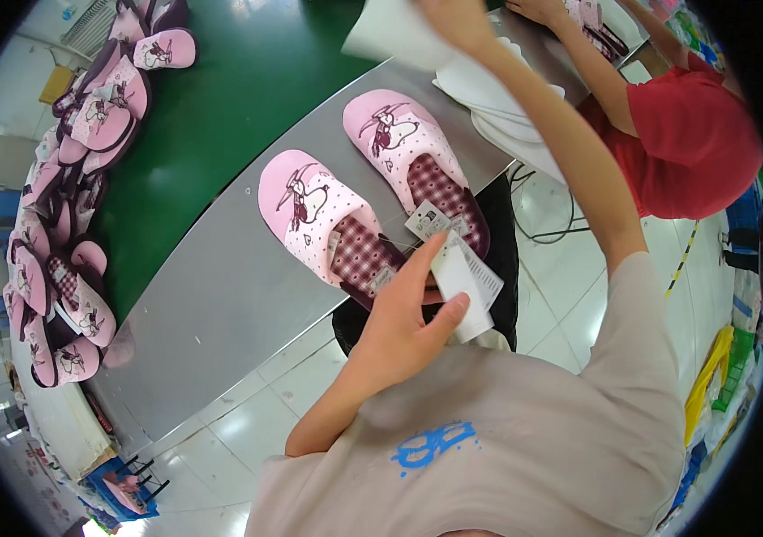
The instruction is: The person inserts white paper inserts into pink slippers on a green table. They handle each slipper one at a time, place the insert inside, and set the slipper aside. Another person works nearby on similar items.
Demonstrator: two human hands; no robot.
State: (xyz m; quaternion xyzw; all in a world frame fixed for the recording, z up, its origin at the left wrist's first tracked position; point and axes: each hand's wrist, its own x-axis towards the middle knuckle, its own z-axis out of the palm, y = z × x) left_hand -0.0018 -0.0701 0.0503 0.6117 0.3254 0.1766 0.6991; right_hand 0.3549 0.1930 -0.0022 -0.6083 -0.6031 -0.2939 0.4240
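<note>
Two pink slippers lie side by side with their toes away from me: the left slipper and the right slipper. Both have a printed penguin-like figure and a plaid insole. My left hand is at the left slipper's heel, with thumb and index finger closed about a white hang tag. Another tag lies on the right slipper's insole. My right arm stretches far forward, and my right hand grips a blurred white sheet; its fingers are partly cut off by the upper edge.
Beneath the slippers is a grey metal table edge beside a green surface. Matching slippers are heaped along the left. White sheets lie stacked near my right arm. A co-worker in red works at the right, near black cables.
</note>
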